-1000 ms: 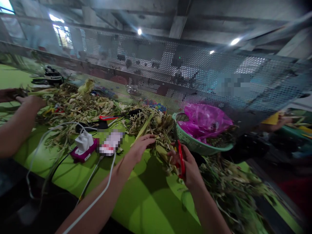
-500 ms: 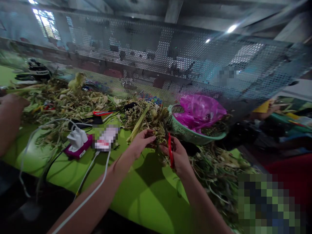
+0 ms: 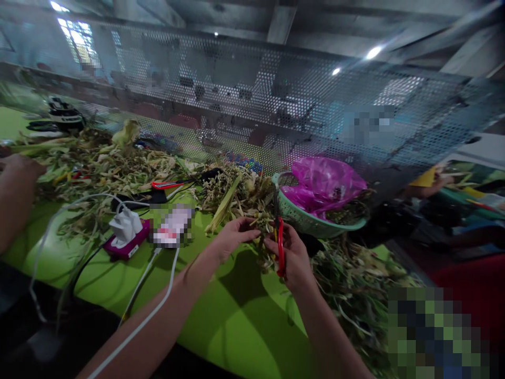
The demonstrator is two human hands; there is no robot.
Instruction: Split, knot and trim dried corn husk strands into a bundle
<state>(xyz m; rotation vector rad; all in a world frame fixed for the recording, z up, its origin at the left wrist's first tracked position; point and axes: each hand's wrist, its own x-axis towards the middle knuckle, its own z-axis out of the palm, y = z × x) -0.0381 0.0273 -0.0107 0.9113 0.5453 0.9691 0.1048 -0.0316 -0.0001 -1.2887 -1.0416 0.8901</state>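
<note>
My left hand (image 3: pixel 238 236) pinches a sprig of dried plant stems (image 3: pixel 265 225) above the green table (image 3: pixel 252 326). Close on its right, my right hand (image 3: pixel 294 257) is closed round red-handled scissors (image 3: pixel 281 247), whose dark blades point up and away from me beside the stems. Whether the blades are apart I cannot tell. Behind both hands lies a heap of dry plant matter (image 3: pixel 221 187) with a pale leafy stalk (image 3: pixel 224 205) on it. A green basket (image 3: pixel 321 227) with a pink plastic bag (image 3: pixel 331 184) stands just beyond my right hand.
On the left are a phone (image 3: pixel 172 226), a purple power adapter (image 3: pixel 128 245) with white plugs and loose cables; a white cable crosses my left forearm. Another person's hand (image 3: pixel 19 171) reaches in at the left edge. A perforated metal screen (image 3: pixel 236 105) borders the back. Green stems (image 3: pixel 355 295) lie right.
Both hands, with the stems and the scissors, have shifted slightly to the right and down. The scissors stand more upright. The basket and the heap stay in place.
</note>
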